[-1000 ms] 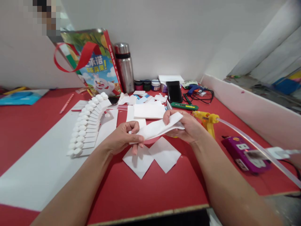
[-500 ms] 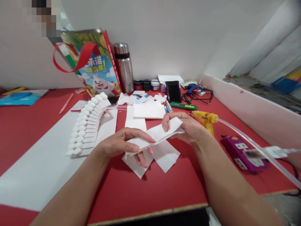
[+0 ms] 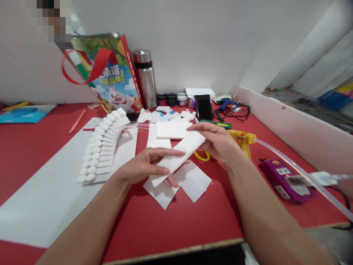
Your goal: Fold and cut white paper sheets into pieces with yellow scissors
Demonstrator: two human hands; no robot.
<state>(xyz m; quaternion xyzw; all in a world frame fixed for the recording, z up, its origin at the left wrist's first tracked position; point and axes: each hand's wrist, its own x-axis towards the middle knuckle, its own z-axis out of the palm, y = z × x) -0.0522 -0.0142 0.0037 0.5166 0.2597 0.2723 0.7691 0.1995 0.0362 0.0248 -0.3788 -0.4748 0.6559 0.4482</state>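
Both my hands hold one folded white paper strip (image 3: 179, 154) above the red table (image 3: 171, 224). My left hand (image 3: 145, 167) pinches its lower left end, thumb on top. My right hand (image 3: 219, 141) grips its upper right end with fingers over the edge. Two white paper squares (image 3: 190, 182) lie flat on the table just beneath the strip. A yellow scissor handle (image 3: 202, 157) shows under my right hand.
A fan of white strips tipped with round white pads (image 3: 100, 151) lies on a long white sheet (image 3: 46, 198) at left. A yellow glue gun (image 3: 244, 141), purple power strip (image 3: 286, 180), steel flask (image 3: 145, 79), gift bag (image 3: 106, 73), paint jars (image 3: 172, 99) and cut paper (image 3: 172, 129) surround them.
The strip has been flattened and turned into a tighter fold. My right hand rose and moved slightly away; my left hand shifted its pinch along the lower end.
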